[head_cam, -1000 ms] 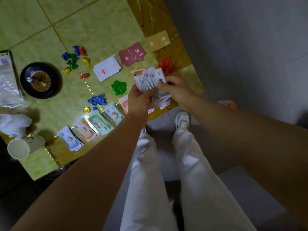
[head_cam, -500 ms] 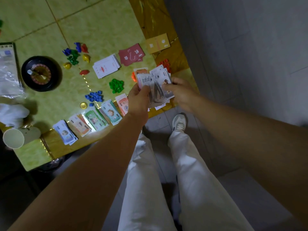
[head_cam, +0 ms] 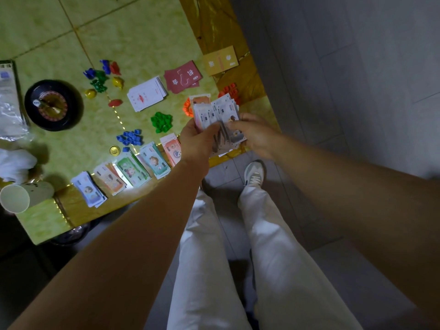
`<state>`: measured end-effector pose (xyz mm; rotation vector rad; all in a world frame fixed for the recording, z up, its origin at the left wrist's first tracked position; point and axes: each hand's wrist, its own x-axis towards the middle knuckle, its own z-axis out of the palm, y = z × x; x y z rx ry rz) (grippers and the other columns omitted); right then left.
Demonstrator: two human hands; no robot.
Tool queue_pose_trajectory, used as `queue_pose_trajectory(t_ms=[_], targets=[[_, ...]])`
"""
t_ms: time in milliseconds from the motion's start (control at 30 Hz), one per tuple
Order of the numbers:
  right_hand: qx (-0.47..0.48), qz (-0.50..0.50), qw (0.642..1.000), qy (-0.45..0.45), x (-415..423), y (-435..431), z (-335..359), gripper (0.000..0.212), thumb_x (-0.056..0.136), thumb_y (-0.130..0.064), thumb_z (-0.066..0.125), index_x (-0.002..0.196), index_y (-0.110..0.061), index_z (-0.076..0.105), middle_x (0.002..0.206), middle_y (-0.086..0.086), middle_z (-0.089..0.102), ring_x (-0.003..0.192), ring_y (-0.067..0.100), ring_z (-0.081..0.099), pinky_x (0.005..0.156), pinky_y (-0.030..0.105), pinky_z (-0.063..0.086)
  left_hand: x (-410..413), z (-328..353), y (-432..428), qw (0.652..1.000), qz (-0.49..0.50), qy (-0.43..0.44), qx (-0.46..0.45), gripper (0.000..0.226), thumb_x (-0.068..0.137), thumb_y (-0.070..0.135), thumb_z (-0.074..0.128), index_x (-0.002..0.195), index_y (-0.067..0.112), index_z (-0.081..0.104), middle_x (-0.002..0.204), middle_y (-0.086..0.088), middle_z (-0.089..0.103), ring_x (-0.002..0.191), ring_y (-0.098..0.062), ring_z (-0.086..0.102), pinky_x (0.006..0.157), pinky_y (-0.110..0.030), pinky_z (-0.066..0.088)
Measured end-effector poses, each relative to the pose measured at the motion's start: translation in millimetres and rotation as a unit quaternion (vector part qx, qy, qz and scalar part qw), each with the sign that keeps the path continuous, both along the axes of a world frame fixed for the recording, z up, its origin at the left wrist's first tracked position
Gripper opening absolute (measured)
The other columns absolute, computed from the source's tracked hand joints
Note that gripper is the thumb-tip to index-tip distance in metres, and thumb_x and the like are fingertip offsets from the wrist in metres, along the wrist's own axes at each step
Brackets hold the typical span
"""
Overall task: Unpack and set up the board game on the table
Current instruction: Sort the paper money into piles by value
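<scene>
A cup [head_cam: 14, 198] sits at the near left corner of the table [head_cam: 142, 32], with a roulette wheel [head_cam: 53, 104] beyond it. Pawns [head_cam: 102, 77], a coin [head_cam: 114, 150], blue houses [head_cam: 130, 137] and green houses [head_cam: 162, 122] lie mid-table. Money stacks [head_cam: 133, 171] line the near edge. White cards [head_cam: 146, 93], red cards [head_cam: 182, 76] and yellow cards [head_cam: 221, 60] lie farther back. Over the right corner, the left hand [head_cam: 197, 144] curls its fingers round a fan of notes [head_cam: 215, 110]. The right hand [head_cam: 256, 135] pinches the same fan.

Glossy green marbled table [head_cam: 142, 32], paper banknotes [head_cam: 133, 171], shiny plastic tokens [head_cam: 162, 122], a matt paper cup [head_cam: 21, 197].
</scene>
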<state>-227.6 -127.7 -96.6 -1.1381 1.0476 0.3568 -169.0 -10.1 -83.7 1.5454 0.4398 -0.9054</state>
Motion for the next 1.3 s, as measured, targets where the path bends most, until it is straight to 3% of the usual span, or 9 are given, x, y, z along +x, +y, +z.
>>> queue_pose_trajectory(t_ms=[100, 200, 400, 533, 600, 800, 933, 1133, 1300], targets=[[-0.008, -0.015, 1.0, 0.009, -1.8, -2.6, -0.9, 0.013, 0.091, -0.014, 0.061, 0.102, -0.016, 0.065, 0.103, 0.004, 0.067, 0.104, 0.022, 0.06, 0.092, 0.039, 0.044, -0.6, -1.2, -1.2, 1.0, 0.001, -0.003, -0.012, 0.027, 0.091, -0.008, 0.046, 0.11, 0.005, 0.06, 0.1, -0.017, 0.067, 0.083, -0.03, 0.068, 0.071, -0.044, 0.059], [-0.003, -0.007, 1.0, 0.017, -2.5, -4.7, 1.2, 0.007, 0.091, -0.015, 0.061, 0.096, -0.018, 0.064, 0.096, 0.0, 0.064, 0.094, 0.016, 0.057, 0.084, 0.033, 0.04, -1.4, -0.8, -1.8, 1.0, -0.004, -0.012, -0.005, 0.028, 0.089, -0.011, 0.052, 0.112, 0.002, 0.06, 0.097, -0.011, 0.069, 0.08, -0.024, 0.07, 0.067, -0.037, 0.06], [-0.006, -0.008, 1.0, 0.019, -6.5, -7.5, -0.5, 0.009, 0.092, -0.014, 0.059, 0.091, -0.021, 0.064, 0.089, -0.001, 0.065, 0.082, 0.014, 0.06, 0.069, 0.029, 0.043, -0.8, -0.5, -2.3, 1.0, -0.004, 0.003, -0.021, 0.034, 0.086, -0.011, 0.056, 0.12, -0.003, 0.059, 0.111, -0.021, 0.067, 0.09, -0.033, 0.069, 0.07, -0.043, 0.06], [-0.01, 0.002, 1.0, 0.029, -8.1, -7.2, -4.5, 0.009, 0.087, -0.018, 0.065, 0.095, -0.02, 0.068, 0.107, 0.011, 0.069, 0.106, 0.03, 0.062, 0.093, 0.047, 0.046, -3.2, -0.2, -3.7, 1.0, -0.006, -0.01, -0.009, 0.03, 0.087, -0.006, 0.061, 0.117, -0.003, 0.06, 0.107, -0.018, 0.068, 0.087, -0.029, 0.069, 0.071, -0.04, 0.06], [-0.011, 0.006, 0.999, 0.036, -8.3, -7.8, -4.4, 0.009, 0.087, -0.018, 0.064, 0.094, -0.021, 0.069, 0.101, 0.009, 0.069, 0.104, 0.03, 0.062, 0.089, 0.044, 0.044, -2.6, -0.8, -3.4, 1.0, -0.001, -0.001, -0.013, 0.023, 0.09, -0.003, 0.057, 0.113, 0.001, 0.062, 0.103, -0.017, 0.069, 0.091, -0.033, 0.069, 0.075, -0.047, 0.059], [-0.016, 0.016, 0.999, 0.032, -9.4, -8.2, -3.3, 0.006, 0.087, -0.021, 0.065, 0.092, -0.022, 0.069, 0.106, 0.005, 0.069, 0.109, 0.026, 0.06, 0.097, 0.044, 0.042, -4.3, 0.0, -3.8, 1.0, -0.016, -0.022, 0.0, 0.021, 0.09, -0.003, 0.06, 0.11, 0.0, 0.063, 0.091, -0.008, 0.07, 0.074, -0.017, 0.07, 0.068, -0.036, 0.06], [-0.024, -0.002, 0.999, 0.026, -9.7, -10.8, -2.2, 0.007, 0.09, -0.016, 0.062, 0.089, -0.021, 0.067, 0.095, 0.001, 0.068, 0.098, 0.021, 0.061, 0.086, 0.037, 0.043, -3.0, 0.5, -4.7, 1.0, -0.013, -0.018, -0.005, 0.019, 0.093, -0.003, 0.051, 0.102, 0.007, 0.064, 0.083, -0.004, 0.07, 0.071, -0.02, 0.07, 0.063, -0.039, 0.059], [-0.014, 0.004, 1.0, 0.021, -16.1, -13.1, -2.9, 0.009, 0.09, -0.014, 0.062, 0.096, -0.018, 0.068, 0.098, 0.004, 0.068, 0.093, 0.022, 0.062, 0.082, 0.035, 0.047, -2.8, 2.2, -5.0, 1.0, -0.017, -0.021, 0.002, 0.022, 0.091, -0.001, 0.059, 0.113, 0.002, 0.061, 0.091, -0.004, 0.07, 0.075, -0.016, 0.07, 0.064, -0.037, 0.061], [-0.01, 0.003, 1.0, 0.018, -19.5, -16.3, 0.0, 0.009, 0.09, -0.014, 0.062, 0.097, -0.017, 0.067, 0.096, 0.004, 0.068, 0.087, 0.02, 0.062, 0.078, 0.031, 0.046, -5.8, 6.3, -7.7, 1.0, -0.008, -0.008, -0.015, 0.022, 0.094, -0.004, 0.047, 0.09, 0.01, 0.063, 0.075, 0.0, 0.07, 0.063, -0.013, 0.069, 0.055, -0.029, 0.057]])
